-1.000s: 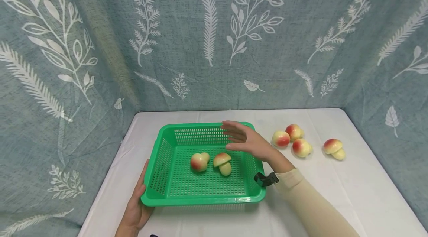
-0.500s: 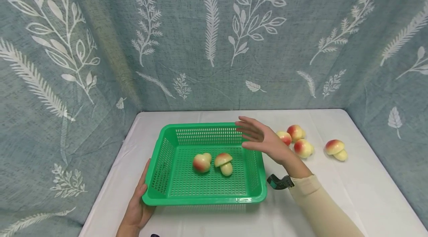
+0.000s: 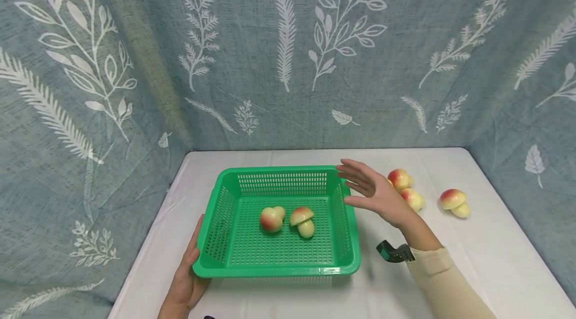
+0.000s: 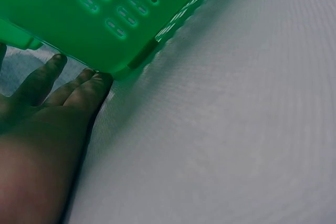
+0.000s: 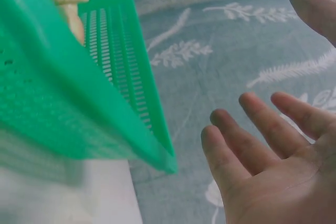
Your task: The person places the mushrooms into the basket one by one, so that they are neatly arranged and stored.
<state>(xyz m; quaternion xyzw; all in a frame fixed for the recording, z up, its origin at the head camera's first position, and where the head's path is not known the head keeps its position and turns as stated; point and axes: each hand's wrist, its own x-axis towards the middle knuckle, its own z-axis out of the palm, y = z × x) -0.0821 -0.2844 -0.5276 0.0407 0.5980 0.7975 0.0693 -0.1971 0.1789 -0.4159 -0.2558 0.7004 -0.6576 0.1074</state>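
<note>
basket: the green basket (image 3: 270, 272) sits on the white cloth (image 3: 265, 304) with two mushroom-shaped pieces inside – the left piece (image 3: 272, 219) and the right piece (image 3: 302, 221), just beside each other but apart.
left hand: the left hand (image 3: 183, 274) rests against the basket's left side, fingers mostly straight, touching rather than clenched. a sideways push there could slide the basket and set both pieces rolling on their rounded caps.
right hand: the right hand (image 3: 382, 196) is spread wide, thumb apart, holding nothing; in the right wrist view its fingertips are clear of the rim. swung low toward the basket, it could clip that edge.
loose pieces: the back piece (image 3: 399, 179) and the front piece (image 3: 412, 199) lie close together, a sliver of another piece (image 3: 390, 183) showing by the hand. a wide grasp could knock a neighbour away; whether they touch, i cannot tell.
lone piece: the lone piece (image 3: 454, 203) lies farther right – its glossy surface looks likely to slip from a fingertip hold.
wrist strap: the dark wrist strap (image 3: 394, 252) stands out below the wrist and could snag the rim.
</note>
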